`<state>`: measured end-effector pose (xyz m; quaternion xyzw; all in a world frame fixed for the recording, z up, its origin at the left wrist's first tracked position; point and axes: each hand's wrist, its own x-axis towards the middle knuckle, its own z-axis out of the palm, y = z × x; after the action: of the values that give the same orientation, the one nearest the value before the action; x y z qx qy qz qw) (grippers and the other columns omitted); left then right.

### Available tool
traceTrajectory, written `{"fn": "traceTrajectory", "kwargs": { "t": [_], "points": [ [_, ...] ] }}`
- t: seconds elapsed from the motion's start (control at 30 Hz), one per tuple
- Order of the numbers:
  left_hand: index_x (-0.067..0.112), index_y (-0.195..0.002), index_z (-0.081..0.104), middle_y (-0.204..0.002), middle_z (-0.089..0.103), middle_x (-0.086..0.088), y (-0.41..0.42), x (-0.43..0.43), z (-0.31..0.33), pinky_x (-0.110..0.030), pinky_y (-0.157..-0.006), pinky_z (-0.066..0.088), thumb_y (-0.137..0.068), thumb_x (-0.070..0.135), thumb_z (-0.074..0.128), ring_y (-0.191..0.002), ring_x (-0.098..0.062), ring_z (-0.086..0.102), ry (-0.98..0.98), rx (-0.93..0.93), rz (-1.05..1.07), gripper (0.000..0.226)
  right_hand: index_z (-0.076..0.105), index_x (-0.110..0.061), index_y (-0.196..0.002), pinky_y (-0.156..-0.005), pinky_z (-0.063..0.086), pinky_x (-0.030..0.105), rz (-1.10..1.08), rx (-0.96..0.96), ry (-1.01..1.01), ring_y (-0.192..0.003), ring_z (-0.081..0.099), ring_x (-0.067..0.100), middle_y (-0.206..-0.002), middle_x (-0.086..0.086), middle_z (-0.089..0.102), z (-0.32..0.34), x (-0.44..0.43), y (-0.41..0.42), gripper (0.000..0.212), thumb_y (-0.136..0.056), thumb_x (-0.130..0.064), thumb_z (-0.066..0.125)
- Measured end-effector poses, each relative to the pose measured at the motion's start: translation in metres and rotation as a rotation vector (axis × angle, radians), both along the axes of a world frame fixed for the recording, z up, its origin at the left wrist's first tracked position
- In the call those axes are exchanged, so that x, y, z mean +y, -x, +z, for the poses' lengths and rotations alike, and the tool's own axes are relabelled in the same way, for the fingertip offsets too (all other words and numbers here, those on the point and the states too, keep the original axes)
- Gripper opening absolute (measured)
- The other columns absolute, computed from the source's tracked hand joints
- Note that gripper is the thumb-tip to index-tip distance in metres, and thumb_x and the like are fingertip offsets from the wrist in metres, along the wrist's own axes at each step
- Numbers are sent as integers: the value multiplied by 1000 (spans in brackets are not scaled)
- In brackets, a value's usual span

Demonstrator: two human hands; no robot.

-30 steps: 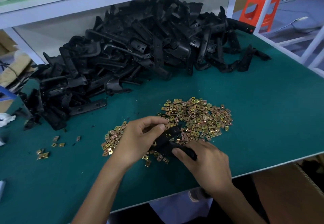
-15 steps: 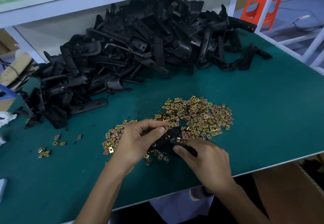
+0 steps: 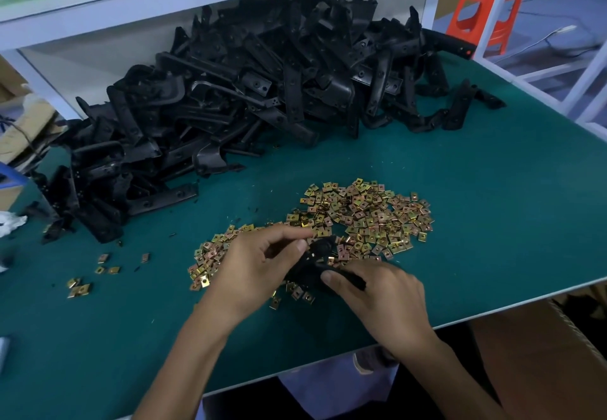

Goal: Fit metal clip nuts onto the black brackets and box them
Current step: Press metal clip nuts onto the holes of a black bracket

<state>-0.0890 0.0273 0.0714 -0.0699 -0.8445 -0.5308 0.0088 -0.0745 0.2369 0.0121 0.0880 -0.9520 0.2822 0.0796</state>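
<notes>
Black bracket [image 3: 317, 257] at the table's [image 3: 492, 222] near edge: left hand [image 3: 259, 265] pinches its far end, right hand [image 3: 384, 295] grips its near end, among loose clip nuts [image 3: 371, 219]. Slide each nut on squarely.

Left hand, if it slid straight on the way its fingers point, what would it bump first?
The left hand is pinching the black bracket, so that comes first. Past it, probably the heap of gold clip nuts, though depth is unclear.

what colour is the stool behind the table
Orange-red stool, at the top right of the head view, beyond the green table.
</notes>
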Motion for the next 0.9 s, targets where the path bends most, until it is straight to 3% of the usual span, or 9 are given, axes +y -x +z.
{"fn": "traceTrajectory", "kwargs": {
  "t": [0.03,0.13,0.33,0.47,0.57,0.77,0.9],
  "points": [
    [50,-109,73,-103,74,23,-2,1,1,-19,-81,57,-91,35,74,-97,1,70,25,-11,-7,24,62,-30,-77,-48,29,22,-4,12,5,-63,52,8,-66,-11,57,1,0,0,63,-88,-83,29],
    [49,-124,63,-112,67,33,-9,8,-4,-12,-87,51,-77,55,78,-106,8,64,157,21,46,49,59,-31,-74,-46,23,19,-17,46,16,-59,49,7,-62,-11,54,1,-1,-1,58,-90,-81,34],
    [56,-110,65,-108,67,34,-11,18,-13,-13,-82,52,-83,36,83,-103,10,63,121,30,157,38,61,-30,-75,-46,25,21,-19,54,0,-61,54,9,-65,-11,56,-1,0,-1,59,-90,-80,33],
    [48,-108,70,-104,69,33,-15,20,-12,-27,-85,59,-87,34,78,-98,10,65,132,20,149,26,65,-30,-78,-48,25,18,-26,57,2,-63,55,8,-66,-12,57,-1,-1,-2,59,-89,-80,35],
    [44,-110,71,-106,68,34,-14,21,-10,-28,-86,58,-88,31,79,-99,10,65,144,23,154,27,63,-30,-76,-47,27,20,-21,56,1,-62,53,8,-65,-11,56,-1,-1,-2,58,-90,-79,35],
    [43,-124,63,-116,62,34,-16,17,-6,-10,-92,44,-83,36,82,-112,10,57,243,140,117,45,60,-30,-74,-48,33,26,-44,54,104,-61,53,9,-64,-12,55,-2,0,-3,53,-91,-76,40],
    [37,-114,67,-104,63,30,-14,19,-8,-8,-85,41,-86,29,80,-104,6,57,276,224,145,32,60,-30,-77,-51,37,27,-59,37,165,-62,52,8,-66,-13,54,-4,2,-3,52,-92,-75,37]
  ]
}}
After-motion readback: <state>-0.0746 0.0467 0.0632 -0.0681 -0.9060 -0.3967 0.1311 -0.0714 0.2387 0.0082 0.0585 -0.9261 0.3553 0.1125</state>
